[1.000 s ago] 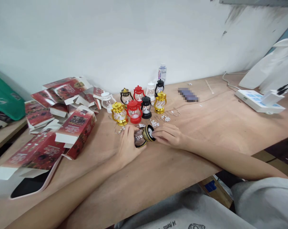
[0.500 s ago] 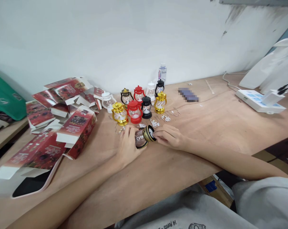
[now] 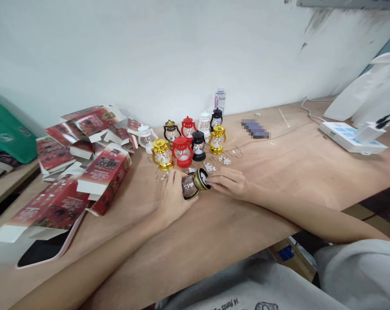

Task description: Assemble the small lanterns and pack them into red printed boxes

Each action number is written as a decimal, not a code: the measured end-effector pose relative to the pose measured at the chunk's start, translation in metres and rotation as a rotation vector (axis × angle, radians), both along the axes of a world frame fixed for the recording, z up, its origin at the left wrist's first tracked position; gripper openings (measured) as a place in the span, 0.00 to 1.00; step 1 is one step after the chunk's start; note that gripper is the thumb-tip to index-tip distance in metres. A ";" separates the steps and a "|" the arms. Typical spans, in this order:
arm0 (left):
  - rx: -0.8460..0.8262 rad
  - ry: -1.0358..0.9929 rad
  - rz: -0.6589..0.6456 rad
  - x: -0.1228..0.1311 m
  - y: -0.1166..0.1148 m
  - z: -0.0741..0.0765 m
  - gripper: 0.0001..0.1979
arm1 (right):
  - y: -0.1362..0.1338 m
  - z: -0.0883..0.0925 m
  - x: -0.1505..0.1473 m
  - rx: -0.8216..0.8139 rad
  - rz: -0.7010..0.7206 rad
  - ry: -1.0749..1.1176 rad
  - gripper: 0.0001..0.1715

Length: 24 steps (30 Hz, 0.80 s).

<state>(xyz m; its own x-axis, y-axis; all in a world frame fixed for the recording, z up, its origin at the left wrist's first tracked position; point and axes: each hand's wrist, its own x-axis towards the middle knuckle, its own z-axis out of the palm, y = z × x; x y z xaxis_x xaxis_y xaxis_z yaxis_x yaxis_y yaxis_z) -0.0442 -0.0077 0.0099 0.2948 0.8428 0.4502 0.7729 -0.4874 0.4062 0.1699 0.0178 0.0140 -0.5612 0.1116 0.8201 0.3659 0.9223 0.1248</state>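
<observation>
My left hand [image 3: 174,198] is wrapped round a small black-and-gold lantern [image 3: 190,187] with a clear globe. The lantern lies tilted on its side above the table, its base turned to the right. At the open underside of that base are the pinched fingertips of my right hand [image 3: 230,182]; what they grip, if anything, is hidden. Behind my hands several small lanterns stand upright, among them a red lantern [image 3: 182,153], a gold lantern [image 3: 162,156] and a black lantern [image 3: 199,147]. Small white parts [image 3: 209,167] and bent wire handles lie just in front of them.
Opened red cardboard boxes [image 3: 101,176] are heaped at the left, partly over a dark pad with a pale rim [image 3: 43,249]. A water bottle [image 3: 220,100] stands by the wall. A pixelated dark object [image 3: 255,129] and a white power strip [image 3: 346,137] are on the right.
My right fingertips have shifted slightly at the lantern's base, and the lantern has turned a little. My left hand keeps its hold; the other things stay put.
</observation>
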 end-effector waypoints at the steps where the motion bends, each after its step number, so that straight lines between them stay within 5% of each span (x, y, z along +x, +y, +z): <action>1: 0.000 0.000 -0.003 0.000 0.000 0.000 0.18 | 0.000 0.000 0.000 0.003 0.001 0.000 0.07; 24: 0.197 0.094 -0.046 -0.005 -0.001 -0.005 0.18 | -0.012 0.001 -0.005 0.051 -0.049 0.009 0.07</action>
<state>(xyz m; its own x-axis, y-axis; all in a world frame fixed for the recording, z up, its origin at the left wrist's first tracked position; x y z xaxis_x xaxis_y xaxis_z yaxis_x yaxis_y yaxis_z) -0.0491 -0.0084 0.0046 0.3797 0.7259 0.5735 0.7778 -0.5861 0.2269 0.1653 0.0059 0.0147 -0.5485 0.0966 0.8306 0.4117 0.8958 0.1676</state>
